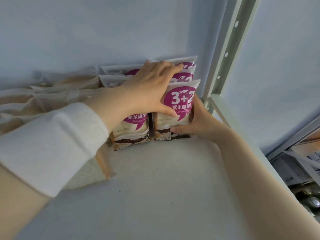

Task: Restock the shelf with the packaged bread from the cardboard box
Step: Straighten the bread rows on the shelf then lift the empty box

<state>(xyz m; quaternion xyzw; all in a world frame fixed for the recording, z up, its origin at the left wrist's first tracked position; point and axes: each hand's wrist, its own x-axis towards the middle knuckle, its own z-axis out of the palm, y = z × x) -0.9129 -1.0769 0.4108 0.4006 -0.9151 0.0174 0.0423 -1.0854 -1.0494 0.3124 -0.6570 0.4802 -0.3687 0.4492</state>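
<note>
Left hand: fingers released, flat across the right row.
Bread packet: upright, front of that row, on shelf.
Right hand: fingers grasping its lower corner.

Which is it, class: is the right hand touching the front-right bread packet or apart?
Touching. The head view shows the right hand gripping the front-right bread packet at its right edge, thumb pressed on its lower front.

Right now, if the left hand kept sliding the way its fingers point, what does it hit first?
The rear bread pack in the right-hand row; fingertips of the left hand seem to touch its top. Beyond that, probably the white shelf upright, though depth is unclear.
</note>
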